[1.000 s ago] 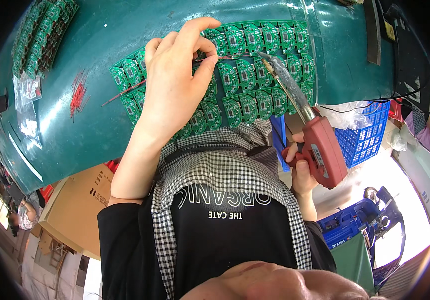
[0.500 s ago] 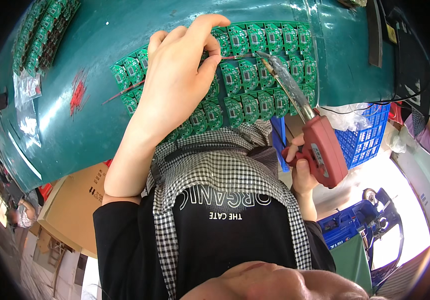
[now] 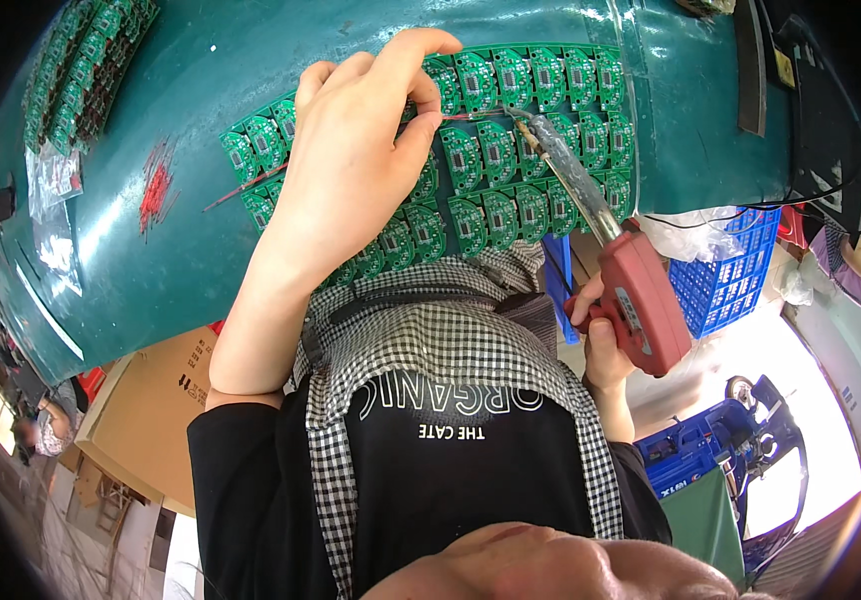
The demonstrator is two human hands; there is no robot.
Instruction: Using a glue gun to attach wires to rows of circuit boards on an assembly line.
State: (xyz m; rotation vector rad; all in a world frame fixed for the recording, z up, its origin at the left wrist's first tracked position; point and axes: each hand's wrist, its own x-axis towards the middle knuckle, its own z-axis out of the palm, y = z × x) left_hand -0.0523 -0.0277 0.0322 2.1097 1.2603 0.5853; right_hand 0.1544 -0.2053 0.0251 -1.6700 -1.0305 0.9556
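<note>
Rows of joined green circuit boards (image 3: pixel 501 155) lie across the table in front of me. My left hand (image 3: pixel 356 165) rests over the left part of the rows and hides several boards. Thumb and forefinger pinch a thin red wire (image 3: pixel 459 117) whose free end points right across the upper row. More red wire (image 3: pixel 246 187) sticks out left from under the hand. My right hand (image 3: pixel 606 345) grips a red soldering gun (image 3: pixel 646 300) by its handle. Its metal tip slants up and left to the end of the wire; whether they touch is too small to tell.
Loose red wires (image 3: pixel 157 188) lie in a small heap on the green tabletop (image 3: pixel 211 90). Stacked circuit boards (image 3: pixel 91 75) and clear plastic bags (image 3: pixel 56 215) are at the far left. A blue crate (image 3: pixel 726 280) stands below the right table edge, a cardboard box (image 3: pixel 146 415) at lower left.
The soldering gun has shifted slightly to the left, its tip now a little lower and nearer the left fingers. My left hand and the boards have stayed put.
</note>
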